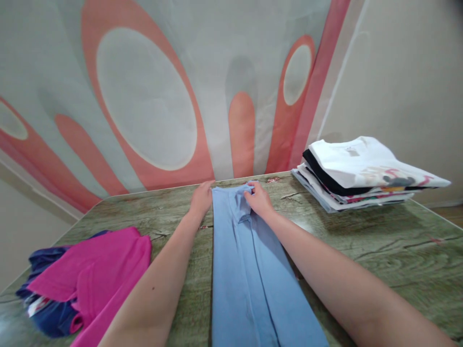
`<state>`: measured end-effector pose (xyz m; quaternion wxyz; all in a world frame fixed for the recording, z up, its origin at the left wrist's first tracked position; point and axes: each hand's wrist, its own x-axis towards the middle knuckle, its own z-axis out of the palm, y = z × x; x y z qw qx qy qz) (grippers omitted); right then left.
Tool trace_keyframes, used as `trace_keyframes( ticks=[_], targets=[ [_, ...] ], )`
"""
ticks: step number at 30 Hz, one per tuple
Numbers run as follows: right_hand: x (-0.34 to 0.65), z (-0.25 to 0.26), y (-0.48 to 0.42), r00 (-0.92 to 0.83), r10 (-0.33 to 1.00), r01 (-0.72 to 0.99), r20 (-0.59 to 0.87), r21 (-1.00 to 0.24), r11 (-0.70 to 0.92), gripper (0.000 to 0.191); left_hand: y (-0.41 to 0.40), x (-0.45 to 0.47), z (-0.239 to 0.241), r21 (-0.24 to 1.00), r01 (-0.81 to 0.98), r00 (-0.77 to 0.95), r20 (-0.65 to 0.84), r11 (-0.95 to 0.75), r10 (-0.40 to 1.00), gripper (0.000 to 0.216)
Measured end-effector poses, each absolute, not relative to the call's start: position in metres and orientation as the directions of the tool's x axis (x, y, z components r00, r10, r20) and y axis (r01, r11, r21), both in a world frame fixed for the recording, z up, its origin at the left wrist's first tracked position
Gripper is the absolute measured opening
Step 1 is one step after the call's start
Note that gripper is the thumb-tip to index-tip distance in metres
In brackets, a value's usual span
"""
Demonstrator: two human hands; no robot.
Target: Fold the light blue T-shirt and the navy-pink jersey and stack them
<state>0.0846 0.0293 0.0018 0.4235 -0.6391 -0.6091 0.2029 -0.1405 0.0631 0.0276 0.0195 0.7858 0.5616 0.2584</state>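
Observation:
A light blue garment (235, 270) lies in a long folded strip down the middle of the table, running from the far edge toward me. A small folded flap and a lengthwise seam or fold line show on its upper side. At its far left corner, my left hand (201, 200) has its fingers closed on the cloth edge, with the fingertips partly hidden. My right hand (259, 200) pinches the far right corner beside the flap, thumb on top of the cloth.
A stack of folded shirts (361, 168), white on top, stands at the right. Loosely piled at the left are a pink garment (112, 265) and dark blue clothes (54, 318). The wood-patterned table (173, 207) meets a printed backdrop (213, 96) at its far edge.

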Motion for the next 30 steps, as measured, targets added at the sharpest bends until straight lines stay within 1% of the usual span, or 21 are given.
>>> trace_keyframes(
  ticks=[2, 3, 6, 8, 10, 12, 14, 16, 18, 20, 22, 26, 28, 30],
  targets=[
    [0.085, 0.001, 0.031, 0.18, 0.95, 0.559, 0.255, -0.821, 0.115, 0.042, 0.056, -0.123, 0.027, 0.351, 0.833, 0.31, 0.342, -0.427, 0.887, 0.045],
    [0.086, 0.001, 0.031, 0.176, 0.951, 0.546, 0.255, -0.829, 0.121, 0.042, 0.052, -0.114, 0.024, 0.342, 0.829, 0.345, 0.311, -0.442, 0.886, 0.044],
    [0.085, -0.001, 0.03, 0.156, 0.953, 0.537, 0.26, -0.832, 0.139, 0.044, 0.041, -0.094, 0.007, 0.228, 0.86, 0.413, 0.217, -0.457, 0.884, 0.047],
    [0.083, -0.002, 0.028, 0.149, 0.951, 0.557, 0.27, -0.818, 0.144, 0.046, 0.037, -0.089, -0.003, 0.155, 0.882, 0.418, 0.18, -0.446, 0.89, 0.051],
    [0.081, -0.003, 0.025, 0.144, 0.945, 0.592, 0.293, -0.791, 0.156, 0.047, 0.035, -0.09, -0.007, 0.126, 0.894, 0.407, 0.18, -0.431, 0.896, 0.055],
    [0.081, -0.001, 0.021, 0.138, 0.93, 0.636, 0.341, -0.75, 0.181, 0.046, 0.031, -0.094, -0.005, 0.121, 0.9, 0.389, 0.217, -0.42, 0.895, 0.057],
    [0.081, 0.003, 0.016, 0.135, 0.901, 0.68, 0.413, -0.7, 0.219, 0.045, 0.022, -0.1, -0.001, 0.118, 0.893, 0.395, 0.253, -0.433, 0.883, 0.055],
    [0.08, 0.012, 0.009, 0.107, 0.859, 0.715, 0.5, -0.639, 0.282, 0.042, 0.007, -0.107, 0.003, 0.114, 0.868, 0.448, 0.237, -0.482, 0.862, 0.051],
    [0.078, 0.023, 0.001, 0.011, 0.822, 0.723, 0.569, -0.573, 0.387, 0.037, -0.011, -0.114, 0.006, 0.119, 0.833, 0.517, 0.178, -0.54, 0.837, 0.049],
    [0.072, 0.035, -0.008, -0.147, 0.798, 0.693, 0.585, -0.514, 0.505, 0.03, -0.027, -0.12, 0.006, 0.133, 0.813, 0.549, 0.152, -0.567, 0.822, 0.05],
    [0.06, 0.045, -0.019, -0.315, 0.773, 0.632, 0.55, -0.486, 0.603, 0.027, -0.037, -0.124, 0.005, 0.144, 0.806, 0.552, 0.163, -0.574, 0.817, 0.052],
    [0.034, 0.055, -0.053, -0.616, 0.674, 0.511, 0.408, -0.444, 0.736, 0.027, -0.04, -0.13, -0.001, 0.159, 0.807, 0.553, 0.136, -0.569, 0.822, 0.05],
    [0.028, 0.055, -0.079, -0.676, 0.644, 0.514, 0.358, -0.396, 0.761, 0.025, -0.038, -0.133, -0.003, 0.16, 0.797, 0.568, 0.127, -0.582, 0.813, 0.052],
    [0.029, 0.053, -0.111, -0.671, 0.66, 0.553, 0.339, -0.365, 0.749, 0.026, -0.036, -0.135, -0.003, 0.152, 0.785, 0.586, 0.132, -0.601, 0.799, 0.055]
  ],
)
